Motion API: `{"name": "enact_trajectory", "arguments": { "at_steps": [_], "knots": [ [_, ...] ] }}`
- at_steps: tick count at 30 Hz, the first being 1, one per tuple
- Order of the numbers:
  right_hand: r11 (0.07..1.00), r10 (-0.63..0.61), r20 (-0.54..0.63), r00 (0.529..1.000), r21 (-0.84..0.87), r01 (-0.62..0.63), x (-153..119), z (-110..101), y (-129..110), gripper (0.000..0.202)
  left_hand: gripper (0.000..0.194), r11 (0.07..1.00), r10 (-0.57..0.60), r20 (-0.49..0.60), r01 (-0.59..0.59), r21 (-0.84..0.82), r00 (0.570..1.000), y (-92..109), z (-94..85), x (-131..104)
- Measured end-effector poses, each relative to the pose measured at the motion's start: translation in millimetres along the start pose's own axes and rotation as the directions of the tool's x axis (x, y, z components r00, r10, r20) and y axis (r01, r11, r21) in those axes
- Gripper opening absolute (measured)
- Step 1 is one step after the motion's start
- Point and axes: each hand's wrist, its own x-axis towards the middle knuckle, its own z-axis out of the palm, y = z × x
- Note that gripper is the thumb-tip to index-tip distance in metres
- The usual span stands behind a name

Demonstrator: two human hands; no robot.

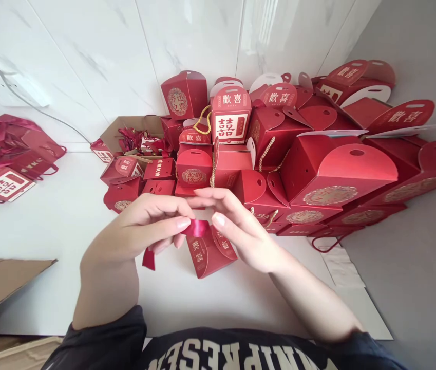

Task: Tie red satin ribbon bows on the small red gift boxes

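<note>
My left hand (152,221) pinches a shiny magenta-red ribbon (199,227) between thumb and fingers. A loop of the ribbon stands out toward the right, and one tail hangs below the left fingers. Close beside that loop is my right hand (246,234), its fingers stretched out over the top and its thumb apart from them. Whether the right thumb touches the ribbon I cannot tell. Under both hands a small red gift box (212,257) with gold lettering lies on the white table (179,303), partly hidden by them.
Many red gift boxes (318,180) are stacked at the right and back, some with gold cord handles. An open carton (125,126) holds ribboned pieces. More ribboned boxes (10,182) sit at the far left. A cardboard flap (5,282) juts in at the left front.
</note>
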Motion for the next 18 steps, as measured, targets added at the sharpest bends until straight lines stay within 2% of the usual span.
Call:
{"name": "enact_trajectory", "arguments": {
  "at_steps": [3,6,10,15,18],
  "knots": [
    [0.927,0.016,0.145,0.989,0.369,-0.069,11.7,-4.1,8.6,0.032,0.023,0.986,-0.053,0.066,0.062,-0.155,0.996,-8.2,1.7,7.4],
    [0.829,-0.018,0.147,0.989,0.555,-0.067,13.3,-7.3,17.6,0.028,0.027,0.984,-0.035,0.064,0.045,-0.170,0.997,-14.2,4.0,13.6],
    [0.816,-0.040,0.121,0.992,0.577,-0.038,6.7,-14.5,17.7,0.021,0.032,1.000,-0.002,0.082,0.004,-0.025,0.997,-17.7,-0.5,16.9],
    [0.854,-0.025,0.131,0.991,0.519,-0.047,-4.4,-30.9,6.5,0.011,0.035,1.000,0.023,0.141,-0.025,0.017,0.990,-21.2,-14.5,16.9],
    [0.867,-0.098,0.072,0.993,0.495,0.050,-11.4,-38.1,0.4,0.009,0.034,0.998,0.059,0.203,-0.062,0.008,0.977,-24.9,-20.7,16.4]
  ]
}}
